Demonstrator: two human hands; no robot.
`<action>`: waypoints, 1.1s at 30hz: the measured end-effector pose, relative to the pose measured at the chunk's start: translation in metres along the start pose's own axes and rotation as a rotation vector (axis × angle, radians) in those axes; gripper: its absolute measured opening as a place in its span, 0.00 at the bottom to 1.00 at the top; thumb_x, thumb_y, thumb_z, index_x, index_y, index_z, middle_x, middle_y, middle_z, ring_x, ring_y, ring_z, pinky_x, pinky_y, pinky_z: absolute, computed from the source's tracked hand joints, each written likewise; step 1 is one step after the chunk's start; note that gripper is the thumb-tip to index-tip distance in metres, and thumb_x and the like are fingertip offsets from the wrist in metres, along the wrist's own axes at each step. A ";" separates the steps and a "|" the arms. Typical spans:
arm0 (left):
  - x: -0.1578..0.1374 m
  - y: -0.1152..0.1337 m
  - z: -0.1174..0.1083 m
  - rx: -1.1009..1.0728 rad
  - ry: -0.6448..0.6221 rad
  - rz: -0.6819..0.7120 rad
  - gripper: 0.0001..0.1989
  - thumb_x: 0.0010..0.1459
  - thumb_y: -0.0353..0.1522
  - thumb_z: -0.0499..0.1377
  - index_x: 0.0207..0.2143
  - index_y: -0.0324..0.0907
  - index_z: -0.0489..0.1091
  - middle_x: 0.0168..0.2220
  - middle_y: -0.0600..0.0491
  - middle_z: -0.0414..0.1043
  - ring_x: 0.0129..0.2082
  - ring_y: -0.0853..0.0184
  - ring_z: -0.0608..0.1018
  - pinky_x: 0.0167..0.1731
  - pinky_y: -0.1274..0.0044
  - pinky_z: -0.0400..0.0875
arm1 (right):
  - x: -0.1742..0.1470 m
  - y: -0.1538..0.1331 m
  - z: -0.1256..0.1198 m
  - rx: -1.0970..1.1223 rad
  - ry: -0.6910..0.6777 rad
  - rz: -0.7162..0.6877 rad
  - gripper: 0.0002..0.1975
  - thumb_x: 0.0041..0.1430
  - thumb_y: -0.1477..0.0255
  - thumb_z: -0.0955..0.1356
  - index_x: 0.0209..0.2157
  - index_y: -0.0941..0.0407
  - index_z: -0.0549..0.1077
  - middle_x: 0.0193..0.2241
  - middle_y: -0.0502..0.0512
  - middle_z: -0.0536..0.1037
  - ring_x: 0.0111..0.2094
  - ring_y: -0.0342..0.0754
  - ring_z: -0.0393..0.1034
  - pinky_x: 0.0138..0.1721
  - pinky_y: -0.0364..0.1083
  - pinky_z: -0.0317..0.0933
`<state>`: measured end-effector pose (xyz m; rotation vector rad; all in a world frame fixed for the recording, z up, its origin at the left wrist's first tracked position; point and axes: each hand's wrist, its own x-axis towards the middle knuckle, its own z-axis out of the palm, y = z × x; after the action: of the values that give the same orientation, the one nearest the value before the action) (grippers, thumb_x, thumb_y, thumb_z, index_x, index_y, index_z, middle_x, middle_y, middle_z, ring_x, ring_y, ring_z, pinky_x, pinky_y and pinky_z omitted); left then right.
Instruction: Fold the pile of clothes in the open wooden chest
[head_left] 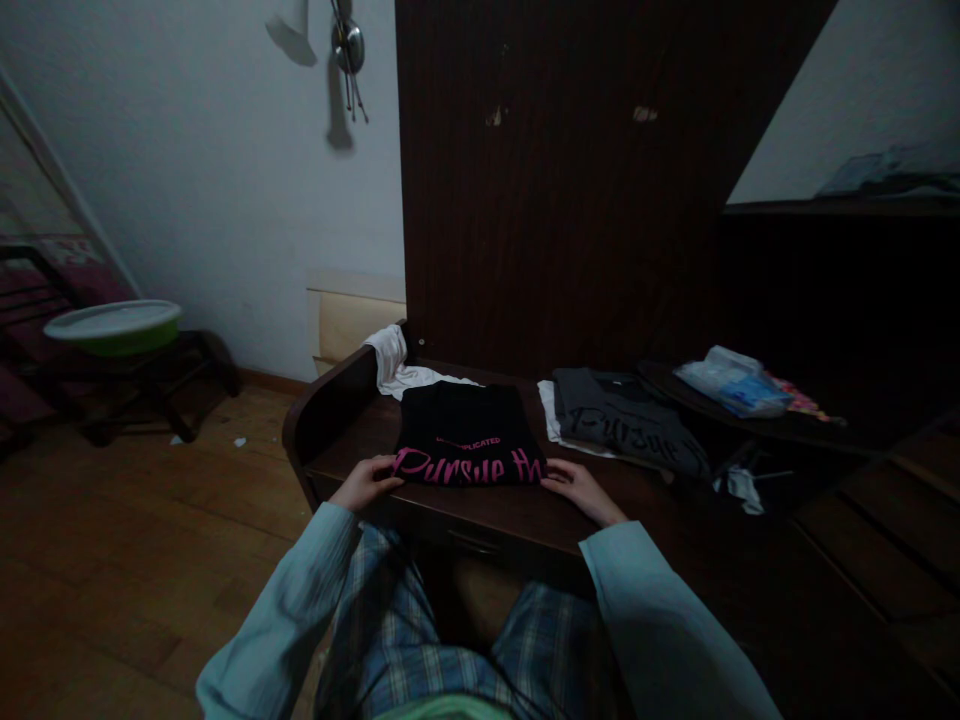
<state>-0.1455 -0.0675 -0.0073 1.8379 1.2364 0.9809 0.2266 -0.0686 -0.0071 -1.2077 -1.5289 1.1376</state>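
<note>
A folded black T-shirt [469, 415] with pink lettering lies on the dark wooden dresser top [345, 462] in front of me. Its front left corner is held by my left hand [367, 482], fingers closed at the edge. At the front right corner, my right hand [581, 488] grips the cloth in the same way. To the right is a folded grey T-shirt [622, 412] with black lettering, on top of some white cloth [550, 410]. Behind the black shirt, a white garment [391, 362] hangs over the raised left side of the dresser.
A plastic packet [739, 382] rests on a dark surface at the right. A tall dark wooden panel [555, 200] rises behind the dresser. On the left, a green basin [116, 328] stands on a dark chair. A wall lamp [348, 48] hangs above.
</note>
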 end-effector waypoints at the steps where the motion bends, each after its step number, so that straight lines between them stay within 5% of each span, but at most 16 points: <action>1: 0.000 -0.002 0.001 0.020 0.005 0.015 0.13 0.39 0.37 0.61 0.29 0.41 0.74 0.33 0.51 0.75 0.36 0.62 0.73 0.41 0.73 0.65 | 0.000 0.001 0.000 -0.006 0.007 -0.005 0.19 0.32 0.64 0.73 0.31 0.57 0.74 0.33 0.53 0.76 0.36 0.50 0.69 0.43 0.51 0.59; 6: 0.002 -0.012 0.008 0.021 0.104 0.001 0.12 0.42 0.38 0.59 0.28 0.41 0.75 0.30 0.51 0.75 0.33 0.63 0.73 0.39 0.73 0.65 | 0.003 0.005 0.003 -0.020 0.025 -0.058 0.17 0.34 0.63 0.72 0.30 0.56 0.74 0.30 0.52 0.77 0.34 0.50 0.70 0.40 0.51 0.61; 16: 0.003 0.000 0.011 -0.104 0.323 -0.102 0.18 0.34 0.41 0.63 0.27 0.37 0.75 0.29 0.50 0.76 0.34 0.59 0.75 0.39 0.71 0.66 | 0.009 0.002 0.005 -0.004 0.271 -0.067 0.15 0.28 0.61 0.73 0.20 0.57 0.73 0.21 0.52 0.76 0.26 0.49 0.69 0.33 0.49 0.63; 33: 0.002 0.002 0.009 -0.100 0.486 -0.181 0.14 0.28 0.38 0.65 0.17 0.37 0.69 0.16 0.56 0.68 0.19 0.70 0.69 0.20 0.80 0.62 | 0.008 -0.004 0.001 -0.094 0.449 -0.085 0.15 0.28 0.61 0.72 0.17 0.57 0.71 0.17 0.50 0.72 0.21 0.45 0.63 0.26 0.46 0.58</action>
<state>-0.1363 -0.0676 -0.0100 1.4230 1.5727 1.4078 0.2234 -0.0611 -0.0032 -1.3405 -1.2832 0.6839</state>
